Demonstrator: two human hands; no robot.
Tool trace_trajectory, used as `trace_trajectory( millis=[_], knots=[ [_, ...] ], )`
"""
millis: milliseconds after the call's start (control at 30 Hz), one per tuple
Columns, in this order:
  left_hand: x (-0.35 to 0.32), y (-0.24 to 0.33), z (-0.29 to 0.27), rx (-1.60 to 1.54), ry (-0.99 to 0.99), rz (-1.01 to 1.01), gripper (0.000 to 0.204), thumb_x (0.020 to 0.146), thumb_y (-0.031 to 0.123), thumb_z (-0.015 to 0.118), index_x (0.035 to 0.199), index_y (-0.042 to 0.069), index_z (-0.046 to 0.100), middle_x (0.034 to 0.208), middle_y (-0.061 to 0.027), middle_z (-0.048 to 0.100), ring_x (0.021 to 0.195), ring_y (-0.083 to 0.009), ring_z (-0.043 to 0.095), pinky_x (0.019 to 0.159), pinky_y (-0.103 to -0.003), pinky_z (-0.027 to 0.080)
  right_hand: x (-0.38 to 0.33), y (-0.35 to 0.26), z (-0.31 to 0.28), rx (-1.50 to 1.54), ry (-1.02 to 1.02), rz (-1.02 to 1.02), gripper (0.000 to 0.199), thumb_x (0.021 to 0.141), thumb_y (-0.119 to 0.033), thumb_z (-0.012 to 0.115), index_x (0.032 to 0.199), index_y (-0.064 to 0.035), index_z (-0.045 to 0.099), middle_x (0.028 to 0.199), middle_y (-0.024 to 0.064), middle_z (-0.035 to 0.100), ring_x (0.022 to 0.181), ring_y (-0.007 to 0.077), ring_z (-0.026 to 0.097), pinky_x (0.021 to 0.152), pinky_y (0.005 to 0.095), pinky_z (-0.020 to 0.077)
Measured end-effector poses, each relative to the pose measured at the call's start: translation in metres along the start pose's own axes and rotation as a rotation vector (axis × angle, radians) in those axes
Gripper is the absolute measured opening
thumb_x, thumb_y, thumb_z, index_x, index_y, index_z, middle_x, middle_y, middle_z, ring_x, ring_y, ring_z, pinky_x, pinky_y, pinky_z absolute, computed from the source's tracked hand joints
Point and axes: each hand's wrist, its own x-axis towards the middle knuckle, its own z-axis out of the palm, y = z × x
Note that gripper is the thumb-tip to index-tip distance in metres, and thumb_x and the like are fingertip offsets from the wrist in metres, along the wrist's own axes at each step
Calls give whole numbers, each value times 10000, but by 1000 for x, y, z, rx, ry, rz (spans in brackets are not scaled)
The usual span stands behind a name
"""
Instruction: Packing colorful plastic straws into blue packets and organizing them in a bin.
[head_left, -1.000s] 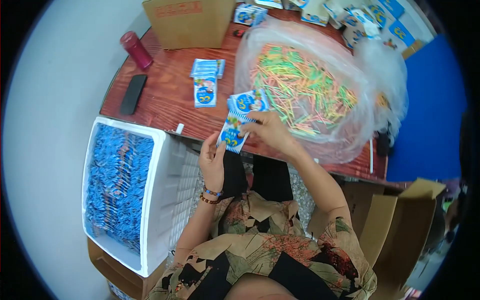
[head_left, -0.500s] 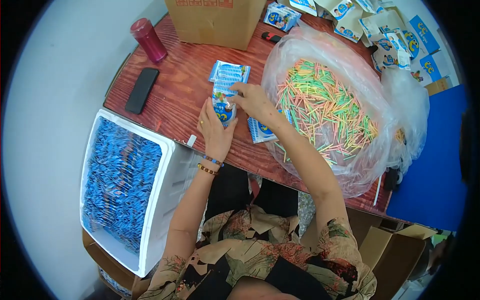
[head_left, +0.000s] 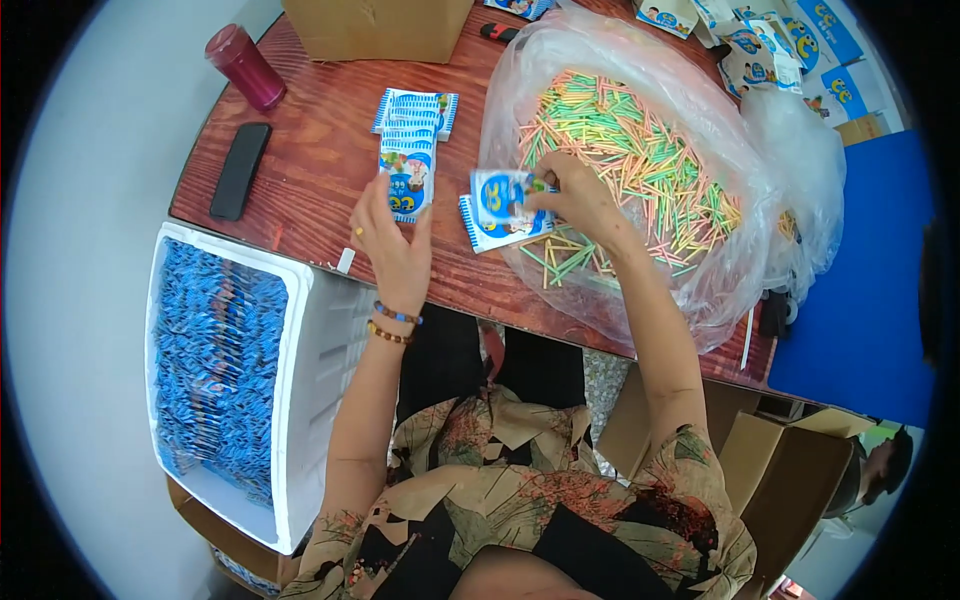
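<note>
Mid-frame: our left hand [head_left: 395, 245] pinches one blue packet [head_left: 407, 185]; right hand [head_left: 575, 195] grips another packet [head_left: 505, 205] beside the sticks [head_left: 640, 160]. White bin [head_left: 300, 330] lower left holds many; large stick pile remains.

So there's a small blue-and-white printed plastic packet [head_left: 407, 185] lying flat on the wooden tabletop, at the near end of a short overlapping row of the same packets. A second small blue-and-white packet [head_left: 503, 207] is lifted just beside the clear bag of coloured sticks, tilted, face up.
</note>
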Motion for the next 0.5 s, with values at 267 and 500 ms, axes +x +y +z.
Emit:
trace_trajectory(
  millis=[267,500],
  knots=[
    [-31,40,5,-136,-188,54,424,840,153,659,1237,57,544,1189,-131,557,1208,-301,439,1023,-437,280,-5,7,5,314,238,73,179,754,-103,724,865,-27,607,792,44,580,712,136,529,645,301,433],
    [-20,65,12,-901,-230,-374,318,874,90,664,1168,14,571,1109,-87,612,986,-131,572,812,-268,468,-47,-25,-7,689,-9,10,184,796,-41,707,946,-56,601,845,-8,592,765,56,565,650,217,449]
  ],
)
